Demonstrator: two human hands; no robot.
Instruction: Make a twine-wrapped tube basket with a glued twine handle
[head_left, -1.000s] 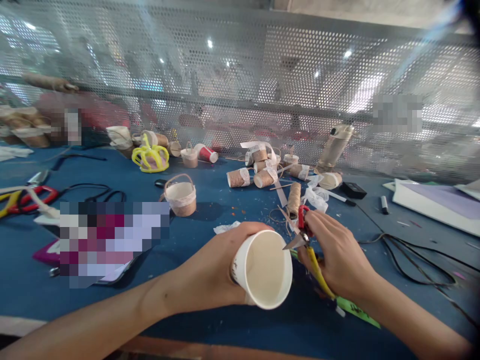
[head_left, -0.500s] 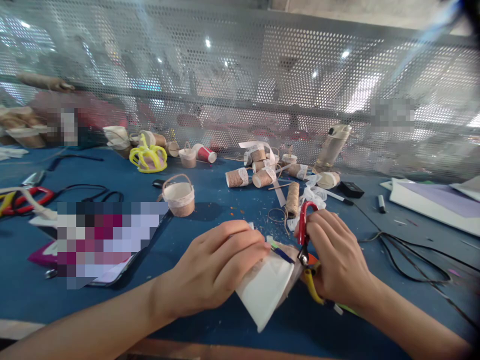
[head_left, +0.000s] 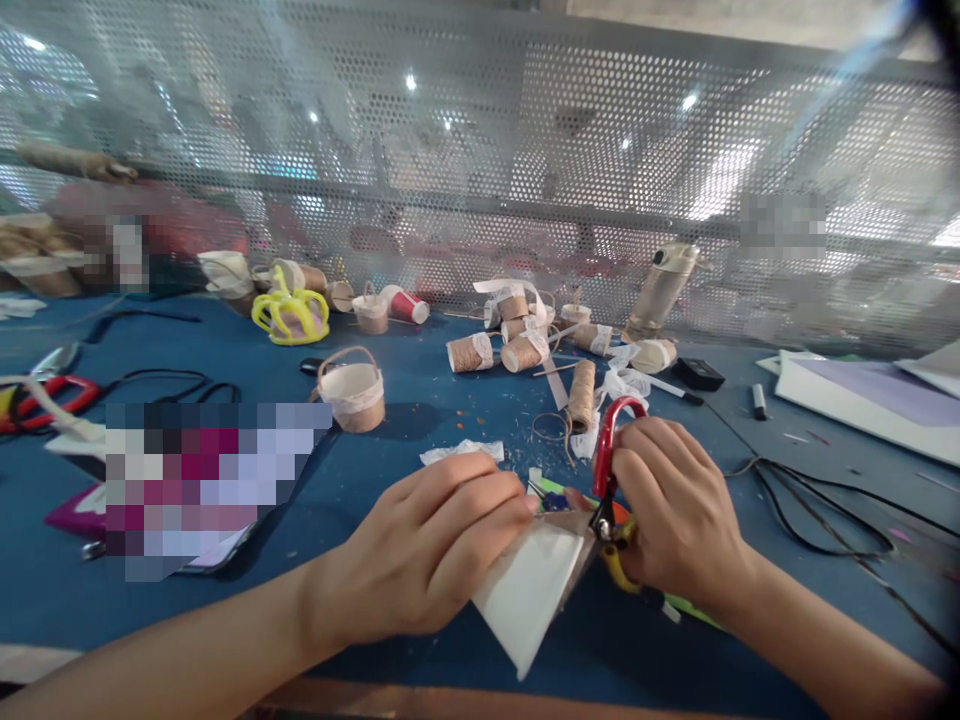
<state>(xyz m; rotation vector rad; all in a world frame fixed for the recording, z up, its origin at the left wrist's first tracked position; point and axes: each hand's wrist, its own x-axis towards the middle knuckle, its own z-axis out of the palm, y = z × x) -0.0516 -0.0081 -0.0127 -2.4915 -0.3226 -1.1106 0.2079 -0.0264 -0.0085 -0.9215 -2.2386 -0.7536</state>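
My left hand (head_left: 442, 540) is closed on a white wedge-shaped piece (head_left: 529, 580) with a brown layer along its upper and right edges; its pointed end faces me. My right hand (head_left: 671, 505) grips scissors (head_left: 602, 522) with a red and a yellow handle loop. The scissors' pivot sits at the right corner of the white piece, and the blades are mostly hidden behind the brown edge. Just beyond my left fingers lies a crumpled white scrap (head_left: 465, 452). Green strips (head_left: 551, 485) show behind the piece and under my right hand.
A small handled basket (head_left: 352, 395) stands left of centre. Small brown cups (head_left: 525, 350) with lace and a twine spool (head_left: 582, 395) lie farther back. Left are a tablet-like item (head_left: 225, 560) and red pliers (head_left: 67, 395); right, black cables (head_left: 810, 510) and white sheets (head_left: 847, 405). Perforated metal stands behind.
The scissors have turned slightly, and their blades have gone from in front of the piece's top edge to behind it. The white piece has dipped slightly. The white scrap now shows more fully.
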